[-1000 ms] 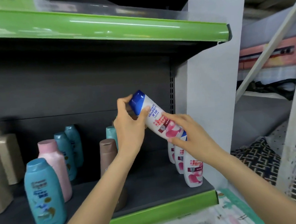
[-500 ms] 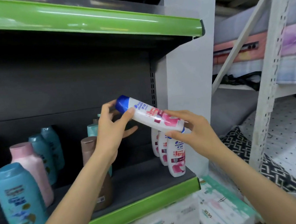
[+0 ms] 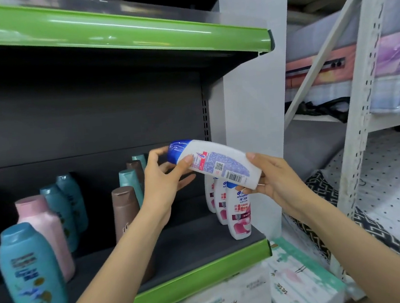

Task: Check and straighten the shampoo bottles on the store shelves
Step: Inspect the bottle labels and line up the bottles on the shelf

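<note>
A dark grey shelf (image 3: 194, 245) with a green front edge (image 3: 202, 281) carries the stock; a second green-edged shelf (image 3: 117, 36) runs overhead, and a dark back panel (image 3: 91, 118) closes the bay behind. A pale end panel (image 3: 250, 96) shuts off the right side.

Both hands hold one white bottle (image 3: 220, 164) in the air in front of the bay, lying nearly level, its blue cap (image 3: 178, 150) to the left and its back label with barcode facing the camera. The left hand (image 3: 165, 179) grips the cap end, thumb on the near face and fingers curled behind. The right hand (image 3: 276, 180) pinches the base end between thumb on top and fingers beneath.

Directly below the held bottle, a row of three matching white bottles (image 3: 237, 211) stands upright at the shelf's right end, running front to back close against the end panel, the front one near the green edge. To the left stand a brown bottle (image 3: 126, 208) with teal bottles (image 3: 129, 181) behind it, then a pink bottle (image 3: 41, 229), more teal ones behind that, and a blue bottle (image 3: 31, 275) nearest the front edge at far left.

Bare shelf lies between the brown bottle and the white row, and open height above all the bottles up to the upper shelf.

Below the shelf sit wrapped packs (image 3: 246, 297). To the right, a white metal rack (image 3: 362, 109) holds folded bedding (image 3: 394, 180), its diagonal brace crossing close beside the end panel.
</note>
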Motion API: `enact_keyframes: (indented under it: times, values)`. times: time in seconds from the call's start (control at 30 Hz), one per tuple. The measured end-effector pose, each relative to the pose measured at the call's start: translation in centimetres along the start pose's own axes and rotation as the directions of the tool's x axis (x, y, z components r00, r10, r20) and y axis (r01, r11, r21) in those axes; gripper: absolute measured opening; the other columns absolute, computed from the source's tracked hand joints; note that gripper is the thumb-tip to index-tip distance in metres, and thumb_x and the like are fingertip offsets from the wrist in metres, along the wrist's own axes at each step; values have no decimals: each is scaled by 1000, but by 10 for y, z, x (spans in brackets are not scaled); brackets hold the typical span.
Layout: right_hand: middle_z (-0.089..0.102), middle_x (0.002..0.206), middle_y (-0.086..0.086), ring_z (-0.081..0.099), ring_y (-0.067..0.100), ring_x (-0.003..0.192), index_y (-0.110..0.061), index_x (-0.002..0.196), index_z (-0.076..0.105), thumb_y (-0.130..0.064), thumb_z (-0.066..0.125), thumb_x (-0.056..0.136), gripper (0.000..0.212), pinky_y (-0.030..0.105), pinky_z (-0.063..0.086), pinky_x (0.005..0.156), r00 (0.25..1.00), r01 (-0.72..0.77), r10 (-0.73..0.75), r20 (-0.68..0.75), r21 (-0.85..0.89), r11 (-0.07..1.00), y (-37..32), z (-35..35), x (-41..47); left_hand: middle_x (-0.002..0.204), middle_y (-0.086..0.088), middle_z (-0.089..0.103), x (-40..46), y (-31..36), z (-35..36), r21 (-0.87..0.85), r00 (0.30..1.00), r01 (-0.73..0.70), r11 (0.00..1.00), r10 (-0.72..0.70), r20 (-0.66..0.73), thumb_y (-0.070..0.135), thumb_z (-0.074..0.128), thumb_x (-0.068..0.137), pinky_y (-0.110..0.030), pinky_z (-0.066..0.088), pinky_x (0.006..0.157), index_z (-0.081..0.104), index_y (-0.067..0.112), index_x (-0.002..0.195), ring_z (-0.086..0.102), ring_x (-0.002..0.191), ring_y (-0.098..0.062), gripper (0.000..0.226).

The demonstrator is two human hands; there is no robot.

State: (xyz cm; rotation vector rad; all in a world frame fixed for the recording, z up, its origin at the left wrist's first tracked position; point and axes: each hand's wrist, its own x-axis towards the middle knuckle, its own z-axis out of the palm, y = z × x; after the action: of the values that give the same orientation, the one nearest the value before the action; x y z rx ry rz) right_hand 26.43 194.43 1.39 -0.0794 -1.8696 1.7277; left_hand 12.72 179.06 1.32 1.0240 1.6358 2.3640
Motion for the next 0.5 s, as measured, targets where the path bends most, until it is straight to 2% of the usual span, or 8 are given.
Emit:
enact_keyframes:
  times: [0.1, 0.17, 0.27, 0.37, 0.5]
  values:
    - [71, 99, 12, 68, 26, 89, -8, 104, 66, -21, 48, 96, 24, 29, 57, 70, 999, 30, -30, 13, -12, 999, 1, 0, 0, 103, -13, 70, 0, -1, -1, -24, 1000, 5, 1000, -5, 0, 13, 66, 85, -38, 57, 81, 49, 19, 114, 70, 93, -21, 35]
    - [71, 101, 6, 67, 22, 93, -13, 107, 67, -18, 55, 92, 20, 29, 57, 76, 997, 76, -77, 1, -111, 991, 0, 1, -1, 104, -13, 70, 0, 0, 0, -52, 1000, 19, 998, -18, 20, 12, 63, 87, -38, 56, 82, 49, 23, 120, 70, 93, -22, 37]
    - [68, 108, -5, 64, 11, 98, -25, 108, 67, -12, 68, 83, 28, 26, 55, 83, 981, 183, -196, -11, -309, 933, 1, 1, -1, 108, -6, 69, -1, 3, 2, -102, 992, 72, 992, -61, 108, 18, 59, 90, -39, 56, 82, 42, 34, 128, 69, 96, -21, 44]
    - [63, 113, -9, 59, 6, 103, -30, 104, 67, -10, 75, 75, 36, 24, 55, 82, 964, 254, -266, 20, -370, 893, 5, 5, -3, 110, -4, 68, -1, 7, 7, -151, 992, 87, 985, -72, 106, 22, 59, 90, -39, 58, 80, 40, 34, 129, 70, 95, -22, 46]
    - [52, 117, -12, 49, -10, 105, -36, 113, 58, -12, 78, 73, 52, 6, 46, 78, 932, 339, -349, 94, -565, 753, 10, 11, 1, 110, -8, 65, 2, 10, 14, -127, 1000, 9, 992, -9, 1, 11, 60, 89, -32, 59, 69, 42, 29, 129, 69, 93, -23, 47]
